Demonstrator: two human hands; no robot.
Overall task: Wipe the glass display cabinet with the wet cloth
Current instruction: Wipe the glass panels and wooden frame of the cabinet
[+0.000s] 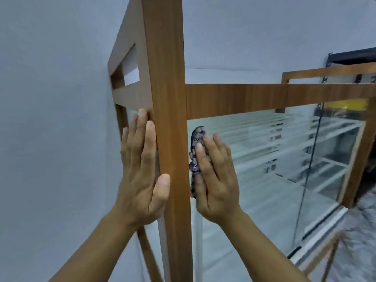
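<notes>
Right grip [213, 176] pressing cloth [195, 151] flat on glass [264, 200] just right of post [168, 119], left grip [142, 169] splayed around post, clamping nothing; risks: cloth slipping out under palm, streaks, pane flexing from hard pressure.

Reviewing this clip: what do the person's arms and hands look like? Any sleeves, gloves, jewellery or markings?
Both forearms are bare as far as the frame shows, with no sleeves in view. The left hand and right hand wear no gloves. No rings, watch or wristband show on the fingers or wrists. Fingernails look short and unpainted. No marks or tattoos are visible.
</notes>
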